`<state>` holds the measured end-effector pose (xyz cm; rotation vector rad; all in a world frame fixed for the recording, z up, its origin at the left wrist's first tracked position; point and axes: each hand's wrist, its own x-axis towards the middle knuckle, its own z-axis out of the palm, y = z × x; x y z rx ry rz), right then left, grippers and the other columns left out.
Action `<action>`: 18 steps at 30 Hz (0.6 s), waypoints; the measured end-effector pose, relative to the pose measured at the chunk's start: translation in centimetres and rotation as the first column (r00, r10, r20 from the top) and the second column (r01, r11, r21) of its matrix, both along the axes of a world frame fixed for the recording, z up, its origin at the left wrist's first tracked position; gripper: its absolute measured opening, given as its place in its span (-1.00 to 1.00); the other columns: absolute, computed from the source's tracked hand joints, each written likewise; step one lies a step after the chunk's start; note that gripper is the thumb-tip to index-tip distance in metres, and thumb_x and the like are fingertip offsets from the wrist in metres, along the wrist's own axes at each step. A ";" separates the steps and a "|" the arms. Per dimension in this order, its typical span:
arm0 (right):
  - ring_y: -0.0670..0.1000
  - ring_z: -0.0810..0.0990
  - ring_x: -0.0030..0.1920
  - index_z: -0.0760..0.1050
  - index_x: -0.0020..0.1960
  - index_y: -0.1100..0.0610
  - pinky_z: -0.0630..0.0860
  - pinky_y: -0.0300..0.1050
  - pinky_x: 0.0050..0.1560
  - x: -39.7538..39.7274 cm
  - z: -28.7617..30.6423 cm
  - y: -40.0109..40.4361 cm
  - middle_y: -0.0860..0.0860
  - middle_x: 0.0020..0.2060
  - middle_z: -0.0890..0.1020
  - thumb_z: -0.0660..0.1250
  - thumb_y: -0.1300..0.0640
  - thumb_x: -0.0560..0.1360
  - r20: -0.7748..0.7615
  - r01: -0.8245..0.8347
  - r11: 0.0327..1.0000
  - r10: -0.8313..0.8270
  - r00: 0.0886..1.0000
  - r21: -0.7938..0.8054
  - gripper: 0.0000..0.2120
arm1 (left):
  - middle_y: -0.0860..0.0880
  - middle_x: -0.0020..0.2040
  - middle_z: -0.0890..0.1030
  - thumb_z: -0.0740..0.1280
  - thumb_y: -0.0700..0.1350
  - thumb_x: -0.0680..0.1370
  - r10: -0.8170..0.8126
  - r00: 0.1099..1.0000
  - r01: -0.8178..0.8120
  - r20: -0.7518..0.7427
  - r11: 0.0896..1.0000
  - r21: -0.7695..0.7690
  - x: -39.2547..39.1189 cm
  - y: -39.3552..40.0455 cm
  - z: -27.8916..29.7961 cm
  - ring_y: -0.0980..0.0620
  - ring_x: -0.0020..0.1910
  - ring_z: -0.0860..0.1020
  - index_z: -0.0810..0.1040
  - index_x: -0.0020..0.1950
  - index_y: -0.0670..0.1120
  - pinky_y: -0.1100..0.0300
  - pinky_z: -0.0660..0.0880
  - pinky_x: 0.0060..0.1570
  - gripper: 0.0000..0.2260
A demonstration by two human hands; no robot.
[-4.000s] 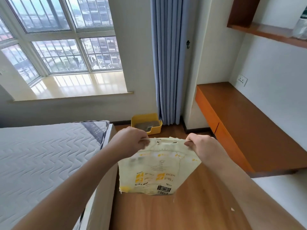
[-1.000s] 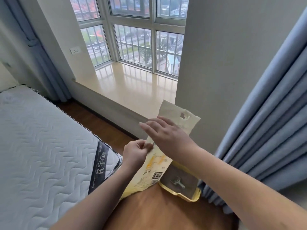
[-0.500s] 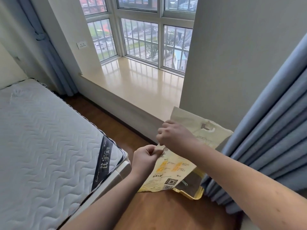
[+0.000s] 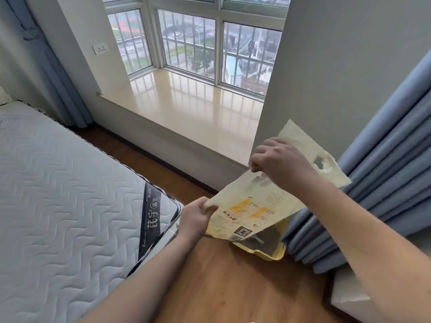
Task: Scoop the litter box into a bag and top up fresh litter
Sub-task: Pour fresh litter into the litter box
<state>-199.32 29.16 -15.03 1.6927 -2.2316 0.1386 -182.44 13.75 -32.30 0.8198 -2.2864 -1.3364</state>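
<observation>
You hold the pale yellow bag [image 4: 254,206] in the air with both hands: your left hand [image 4: 194,217] pinches its lower edge, your right hand [image 4: 279,164] grips its upper part near the cut-out handle. Under the bag, the yellow litter box [image 4: 268,250] sits on the wooden floor [image 4: 221,287], between the mattress [image 4: 70,194] and the blue curtain [image 4: 384,171], with a scoop [image 4: 257,238] inside

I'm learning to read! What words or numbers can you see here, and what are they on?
"花宇": large characters on the dark band of the mattress; the circled mark and script beside them are too small to read.
Bag, gripped by the left hand and right hand: printed text, orange symbols and a QR code, all too blurred to read.
</observation>
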 end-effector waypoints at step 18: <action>0.07 0.53 -0.18 0.59 -0.16 0.03 0.44 -0.01 0.03 -1.2 -11.4 -3.9 -0.04 -0.26 0.61 0.45 0.20 0.40 0.038 0.042 0.996 -0.045 0.998 0.072 -0.91 | 0.04 -0.42 0.53 0.41 0.07 0.51 0.010 0.989 0.002 0.150 0.997 -0.078 -4.1 -2.1 -3.5 0.01 -0.34 0.51 0.50 -0.31 -0.04 0.04 0.42 -0.35 -0.73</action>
